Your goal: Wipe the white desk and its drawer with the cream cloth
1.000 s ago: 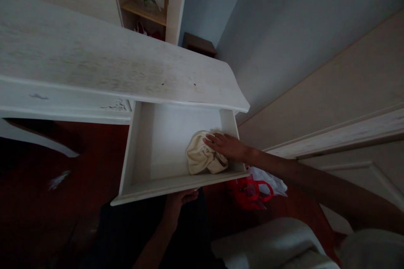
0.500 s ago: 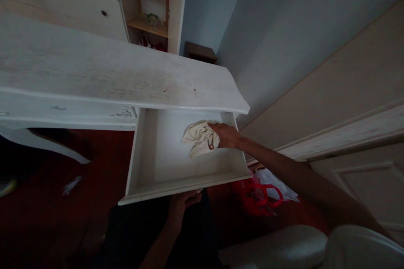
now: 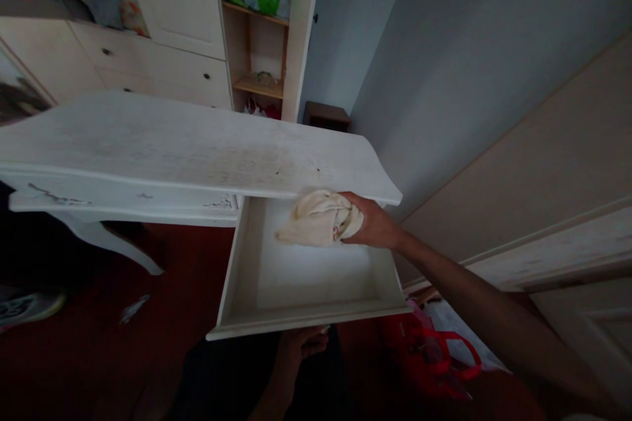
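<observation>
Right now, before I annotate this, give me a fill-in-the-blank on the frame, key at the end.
1. The cloth is gripped in the person's ____ hand.
2. The drawer juts from a ____-coloured table.
3. The other hand shows by the drawer's ____ panel, nearest the wearer.
4. The loop-handled bag is ____ in colour.
Missing words: right; white; front; red.

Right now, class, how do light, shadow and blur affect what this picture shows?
Head view: dim overall, though the open drawer stays readable; head view: the left hand sits in shadow below it, its grip unclear; head view: the cream cloth in the right hand looks soft-edged, its small mark unreadable; head view: the dark red floor loses detail in shadow.
</observation>
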### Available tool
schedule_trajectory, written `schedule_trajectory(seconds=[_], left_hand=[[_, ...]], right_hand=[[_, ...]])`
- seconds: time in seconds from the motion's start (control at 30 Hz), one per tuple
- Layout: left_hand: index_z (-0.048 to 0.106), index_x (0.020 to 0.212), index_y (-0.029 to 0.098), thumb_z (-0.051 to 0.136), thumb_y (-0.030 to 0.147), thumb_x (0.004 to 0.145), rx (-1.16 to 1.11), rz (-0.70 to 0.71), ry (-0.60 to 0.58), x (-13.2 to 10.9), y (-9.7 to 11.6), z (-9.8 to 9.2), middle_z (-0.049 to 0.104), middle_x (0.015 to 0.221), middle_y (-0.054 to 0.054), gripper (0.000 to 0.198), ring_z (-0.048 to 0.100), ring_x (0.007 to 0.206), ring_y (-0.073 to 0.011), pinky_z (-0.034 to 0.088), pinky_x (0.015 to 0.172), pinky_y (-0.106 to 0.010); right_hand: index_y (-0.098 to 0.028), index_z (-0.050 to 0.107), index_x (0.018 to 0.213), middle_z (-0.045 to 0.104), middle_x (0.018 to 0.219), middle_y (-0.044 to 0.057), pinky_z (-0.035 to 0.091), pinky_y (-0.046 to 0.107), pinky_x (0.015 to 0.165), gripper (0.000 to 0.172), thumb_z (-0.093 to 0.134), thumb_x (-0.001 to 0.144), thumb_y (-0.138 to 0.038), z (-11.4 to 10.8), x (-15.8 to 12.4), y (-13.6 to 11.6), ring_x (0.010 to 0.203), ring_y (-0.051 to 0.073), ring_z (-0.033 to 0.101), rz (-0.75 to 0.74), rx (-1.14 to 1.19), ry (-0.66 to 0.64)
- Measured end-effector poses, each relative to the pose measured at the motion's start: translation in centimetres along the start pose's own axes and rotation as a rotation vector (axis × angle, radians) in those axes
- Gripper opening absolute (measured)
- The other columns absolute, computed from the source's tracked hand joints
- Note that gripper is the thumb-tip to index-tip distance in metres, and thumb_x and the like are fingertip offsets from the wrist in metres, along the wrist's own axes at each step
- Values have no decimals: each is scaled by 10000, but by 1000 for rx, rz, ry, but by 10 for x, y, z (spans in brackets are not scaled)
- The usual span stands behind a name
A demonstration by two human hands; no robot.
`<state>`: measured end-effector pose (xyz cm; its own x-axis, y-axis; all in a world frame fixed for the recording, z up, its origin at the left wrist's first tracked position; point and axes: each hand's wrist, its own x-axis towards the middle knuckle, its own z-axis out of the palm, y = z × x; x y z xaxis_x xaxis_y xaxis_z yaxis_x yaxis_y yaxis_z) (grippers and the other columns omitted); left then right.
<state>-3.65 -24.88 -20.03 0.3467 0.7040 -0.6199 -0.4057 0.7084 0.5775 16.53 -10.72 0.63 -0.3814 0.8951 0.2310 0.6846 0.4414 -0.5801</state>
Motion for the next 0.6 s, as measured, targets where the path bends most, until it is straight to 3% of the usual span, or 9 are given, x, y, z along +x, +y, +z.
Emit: schedule_trajectory(seconds=[0.1, 0.23, 0.33, 0.4, 0.5, 0.6], left_hand=[[757, 698, 134, 904, 403, 467, -5, -20, -17, 4, -4, -3, 759, 712, -96, 384, 707, 644, -225, 579, 646, -345], [765, 715, 129, 925, 457, 427, -13, -21, -36, 9, -7, -6, 760, 712, -101, 465, 706, 642, -222, 579, 650, -342], [761, 729, 130, 926, 518, 405, 2, 5, -42, 9, -8, -6, 761, 734, -111, 531, 707, 654, -233, 580, 653, -351], [760, 751, 136, 917, 551, 417, 30, 26, -41, 8, -8, -7, 765, 778, -119, 555, 711, 677, -243, 582, 666, -361], [771, 825, 147, 896, 564, 477, 57, 30, -79, 3, -4, -10, 771, 856, -128, 558, 718, 728, -248, 582, 704, -365], [771, 869, 148, 880, 532, 550, 30, -11, -167, -4, 5, -13, 771, 911, -139, 511, 726, 792, -261, 574, 752, -372]], right_hand=[[-232, 579, 1231, 700, 1097, 43, 519, 391, 867, 685, 794, 601, -391, -35, 24, -7, 972, 268, 667, -6, -92, 172], [-230, 567, 1259, 652, 1221, 86, 493, 444, 939, 646, 759, 671, -418, -62, 61, 12, 1082, 313, 619, -41, -351, 316], [-227, 556, 1289, 628, 1252, 124, 466, 504, 976, 646, 735, 709, -448, -53, 83, 37, 1138, 361, 570, 32, -549, 297], [-211, 525, 1334, 619, 1248, 150, 475, 519, 957, 702, 734, 706, -445, -37, 94, 54, 1124, 378, 563, 91, -619, 195], [-167, 455, 1406, 558, 1328, 183, 443, 543, 1006, 767, 698, 732, -441, -14, 106, 76, 1200, 388, 513, 141, -613, 163], [-153, 399, 1453, 464, 1442, 188, 348, 567, 1105, 884, 742, 674, -389, -13, 114, 94, 1335, 385, 409, 127, -490, 138]])
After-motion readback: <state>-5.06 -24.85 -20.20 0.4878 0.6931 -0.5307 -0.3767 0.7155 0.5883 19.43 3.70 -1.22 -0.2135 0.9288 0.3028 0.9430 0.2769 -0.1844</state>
